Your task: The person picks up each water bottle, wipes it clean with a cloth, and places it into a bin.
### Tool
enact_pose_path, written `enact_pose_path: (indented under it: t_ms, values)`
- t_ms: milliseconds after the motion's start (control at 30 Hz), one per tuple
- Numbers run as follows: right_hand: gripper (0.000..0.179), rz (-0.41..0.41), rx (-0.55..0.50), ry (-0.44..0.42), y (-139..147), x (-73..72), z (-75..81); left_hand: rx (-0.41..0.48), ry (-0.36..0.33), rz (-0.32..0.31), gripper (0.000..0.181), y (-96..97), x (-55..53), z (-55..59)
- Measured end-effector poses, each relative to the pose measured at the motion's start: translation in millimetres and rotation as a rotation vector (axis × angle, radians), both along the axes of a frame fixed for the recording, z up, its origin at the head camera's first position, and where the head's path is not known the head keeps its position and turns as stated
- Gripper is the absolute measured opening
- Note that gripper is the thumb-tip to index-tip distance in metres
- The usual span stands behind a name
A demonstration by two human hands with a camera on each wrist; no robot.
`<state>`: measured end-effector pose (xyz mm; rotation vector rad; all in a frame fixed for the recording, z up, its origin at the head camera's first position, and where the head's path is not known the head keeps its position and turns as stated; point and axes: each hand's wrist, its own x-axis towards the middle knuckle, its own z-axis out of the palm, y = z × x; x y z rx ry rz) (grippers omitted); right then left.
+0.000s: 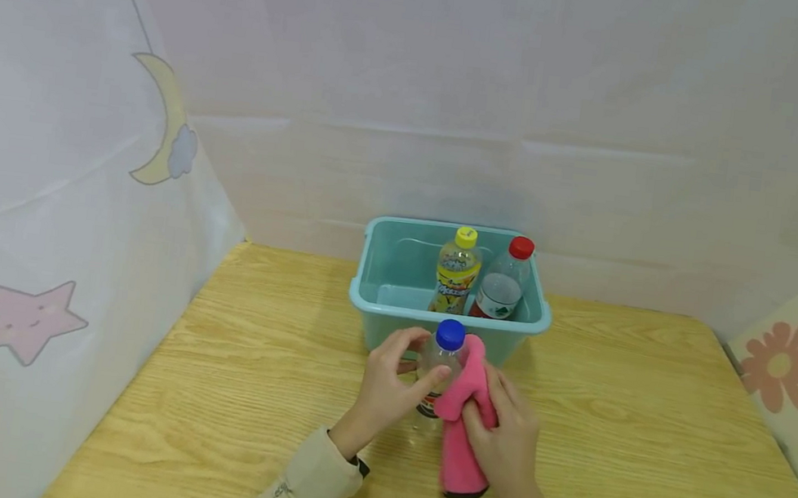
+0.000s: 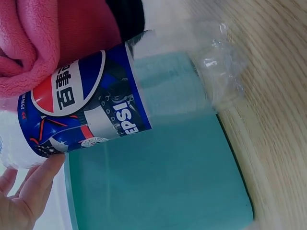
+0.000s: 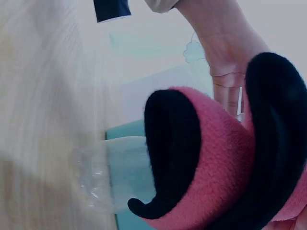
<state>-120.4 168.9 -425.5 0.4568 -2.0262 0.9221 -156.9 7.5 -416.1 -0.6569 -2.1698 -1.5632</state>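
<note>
A clear plastic Pepsi bottle (image 1: 429,404) with a blue cap stands upright in front of a light-blue tub (image 1: 399,312). My left hand (image 1: 389,383) holds it near the neck, thumb on the near side. The Pepsi label (image 2: 86,103) shows in the left wrist view; whether the base touches the table is unclear. My right hand (image 1: 512,439) grips a pink cloth (image 1: 464,454) with black edging and holds it against the bottle's right side. In the right wrist view the cloth (image 3: 223,153) covers much of the bottle.
Inside the tub, a yellow-capped bottle (image 1: 454,280) and a red-capped bottle (image 1: 501,289) lean at the middle and right. The wood-grain table (image 1: 253,364) extends to both sides. A pale printed curtain (image 1: 389,75) hangs behind the tub.
</note>
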Motion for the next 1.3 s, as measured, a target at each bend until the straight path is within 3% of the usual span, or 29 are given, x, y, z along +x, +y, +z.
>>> enact_pose_path:
  t_ms: [300, 767, 1300]
  values:
    - [0.054, 0.006, -0.111, -0.226, -4, 4.4, -13.5, -0.020, -0.030, 0.017, 0.040, 0.1, 0.5, 0.2]
    - [0.055, 0.017, -0.162, -0.403, -6, 1.3, -37.6, -0.020, -0.059, 0.002, 0.042, -1.1, 0.1, 1.9]
    - [0.050, 0.023, -0.079, -0.627, 0, -0.6, -46.2, -0.001, -0.083, -0.028, 0.046, -1.0, -0.2, 2.1]
